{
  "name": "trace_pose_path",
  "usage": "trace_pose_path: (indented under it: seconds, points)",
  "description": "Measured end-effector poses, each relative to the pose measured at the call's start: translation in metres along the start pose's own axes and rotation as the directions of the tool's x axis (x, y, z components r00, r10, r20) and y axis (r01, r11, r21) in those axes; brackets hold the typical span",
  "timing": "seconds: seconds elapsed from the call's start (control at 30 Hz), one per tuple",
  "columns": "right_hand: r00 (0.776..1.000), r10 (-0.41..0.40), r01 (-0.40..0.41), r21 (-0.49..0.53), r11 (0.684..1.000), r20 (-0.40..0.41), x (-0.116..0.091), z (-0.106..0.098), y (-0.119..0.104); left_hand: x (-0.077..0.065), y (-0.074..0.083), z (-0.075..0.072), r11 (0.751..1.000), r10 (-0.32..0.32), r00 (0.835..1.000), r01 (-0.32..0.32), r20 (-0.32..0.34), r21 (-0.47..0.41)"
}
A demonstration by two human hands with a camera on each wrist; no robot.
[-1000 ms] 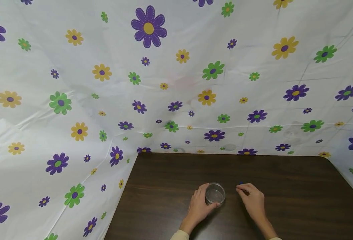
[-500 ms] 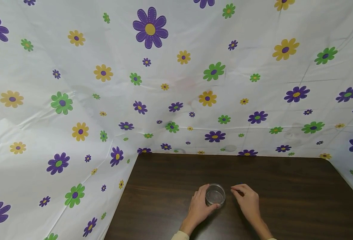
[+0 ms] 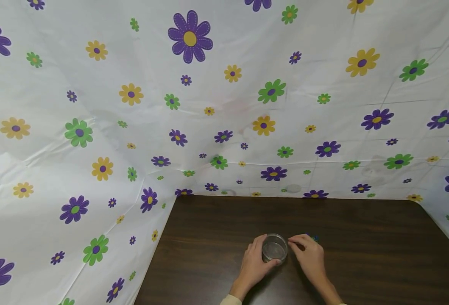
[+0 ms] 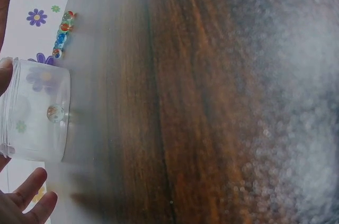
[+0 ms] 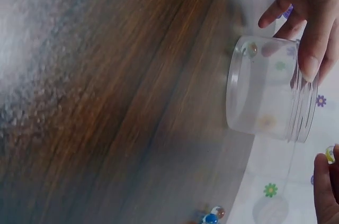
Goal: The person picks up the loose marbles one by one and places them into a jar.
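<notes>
A clear open-topped jar [image 3: 274, 249] stands upright on the dark table. My left hand [image 3: 252, 262] grips it by the rim from the left, thumb in front and fingers behind. One glass marble [image 4: 55, 113] shows through the wall, low in the jar. My right hand [image 3: 310, 256] is just right of the jar, thumb and forefinger together near its rim. In the right wrist view those fingertips pinch a yellowish glass marble [image 5: 330, 153], partly hidden by the fingers. More marbles [image 3: 315, 238] lie on the table behind the right hand, mostly covered by it in the head view.
The left wrist view shows several coloured marbles [image 4: 61, 38] in a line beyond the jar. A brown wood-grain table [image 3: 209, 224] lies beneath everything. Behind and at its sides hangs a white flowered sheet [image 3: 232, 97], meeting the table's back edge.
My right hand has moved left, up to the jar's rim, and marbles on the table now show behind it. The left hand and the jar have stayed in place.
</notes>
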State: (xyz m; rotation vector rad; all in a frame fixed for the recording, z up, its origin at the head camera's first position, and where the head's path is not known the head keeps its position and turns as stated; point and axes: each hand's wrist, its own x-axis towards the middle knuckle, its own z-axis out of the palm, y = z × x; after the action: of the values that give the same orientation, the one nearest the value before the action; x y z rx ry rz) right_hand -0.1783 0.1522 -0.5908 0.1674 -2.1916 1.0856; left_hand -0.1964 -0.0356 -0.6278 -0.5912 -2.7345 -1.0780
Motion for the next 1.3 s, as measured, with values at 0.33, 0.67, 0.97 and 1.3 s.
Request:
trace_pose_path:
  seconds: [0.33, 0.67, 0.97, 1.3]
  points:
    - [0.999, 0.039, -0.039, 0.045, 0.998, 0.011, -0.004, 0.008, -0.004, -0.002, 0.0, 0.0, 1.0, -0.009, 1.0, 0.009, -0.003, -0.003]
    - [1.0, -0.015, 0.014, 0.049, 0.999, 0.012, -0.009, 0.015, -0.006, -0.003, 0.0, 0.001, 1.0, -0.013, 1.0, 0.013, 0.017, -0.009]
    - [0.999, -0.019, 0.018, 0.025, 1.0, 0.038, -0.013, 0.018, -0.005, -0.004, -0.001, 0.001, 1.0, 0.017, 1.0, -0.017, -0.007, 0.0]
    - [0.999, -0.022, 0.021, 0.009, 1.0, 0.05, -0.011, 0.019, -0.006, -0.001, 0.0, 0.0, 1.0, -0.001, 1.0, 0.001, 0.014, -0.024]
